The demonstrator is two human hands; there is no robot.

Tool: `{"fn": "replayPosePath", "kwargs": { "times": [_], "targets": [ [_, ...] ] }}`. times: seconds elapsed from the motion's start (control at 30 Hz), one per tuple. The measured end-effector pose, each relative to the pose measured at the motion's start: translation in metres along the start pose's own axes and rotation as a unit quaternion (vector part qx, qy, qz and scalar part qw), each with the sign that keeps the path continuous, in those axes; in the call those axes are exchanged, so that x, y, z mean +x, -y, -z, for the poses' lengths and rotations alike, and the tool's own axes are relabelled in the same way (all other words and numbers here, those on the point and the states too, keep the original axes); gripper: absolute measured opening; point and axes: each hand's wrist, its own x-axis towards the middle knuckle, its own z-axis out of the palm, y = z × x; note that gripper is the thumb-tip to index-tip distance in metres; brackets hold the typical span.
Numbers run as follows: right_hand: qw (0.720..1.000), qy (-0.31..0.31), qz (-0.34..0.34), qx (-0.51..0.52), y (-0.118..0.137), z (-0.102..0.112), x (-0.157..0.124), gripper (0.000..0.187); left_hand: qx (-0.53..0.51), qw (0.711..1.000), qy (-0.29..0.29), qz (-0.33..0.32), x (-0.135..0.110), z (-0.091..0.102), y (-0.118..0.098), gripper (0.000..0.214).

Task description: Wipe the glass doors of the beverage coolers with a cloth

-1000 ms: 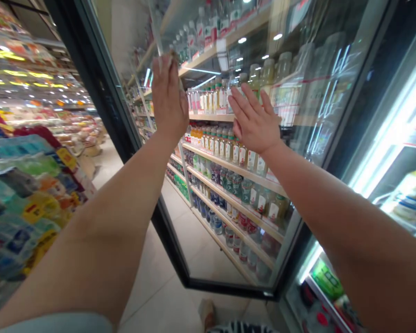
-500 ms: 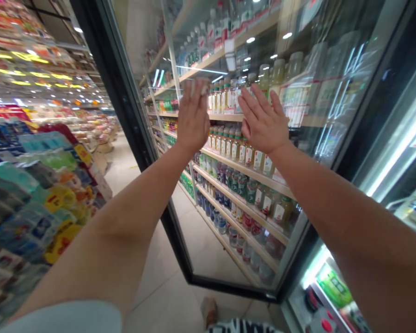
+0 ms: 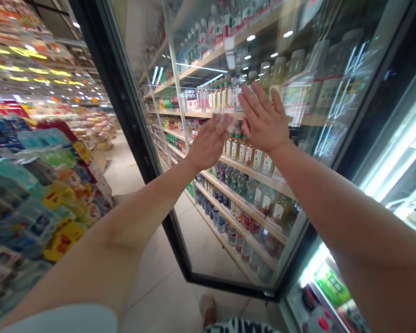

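Note:
My right hand [image 3: 263,121] lies flat against the glass door [image 3: 211,249] of a cooler, fingers spread and holding nothing. My left hand [image 3: 210,142] is just left of it and a little lower, also up against the glass. Its fingertips are smeared by motion and press a small whitish thing [image 3: 229,123] that I cannot make out. The door stands swung open in its black frame [image 3: 125,111]. Rows of drink bottles [image 3: 249,185] on shop shelves show through the glass.
Racks of coloured snack packs [image 3: 38,194] fill the left side of the aisle. The lit cooler interior [image 3: 333,286] with packaged goods is at the lower right. Pale tiled floor [image 3: 152,277] runs between them, and my shoe [image 3: 207,312] is at the bottom.
My left hand has slid down and to the right across the glass, from high on the left to beside my right hand. The right hand has stayed flat in place.

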Motion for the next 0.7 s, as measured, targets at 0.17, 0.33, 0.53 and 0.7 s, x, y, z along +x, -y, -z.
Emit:
{"fn": "replayPosePath", "kwargs": {
  "times": [0.17, 0.33, 0.53, 0.7],
  "targets": [
    [1.000, 0.010, -0.009, 0.021, 0.000, 0.001, 0.000, 0.059, 0.006, 0.997, 0.070, -0.032, -0.005, 0.020, 0.023, 0.052],
    [1.000, 0.008, 0.005, 0.018, -0.001, 0.003, -0.001, 0.059, 0.077, 0.992, -0.057, 0.086, -0.011, 0.017, 0.024, 0.060],
    [1.000, 0.020, 0.004, 0.023, -0.002, 0.003, 0.001, 0.063, -0.002, 0.992, 0.117, -0.054, -0.020, 0.009, -0.007, 0.052],
    [0.999, 0.016, 0.030, 0.005, -0.007, 0.002, 0.001, 0.061, 0.047, 0.991, -0.009, 0.129, -0.012, 0.013, 0.029, 0.066]
  ]
}}
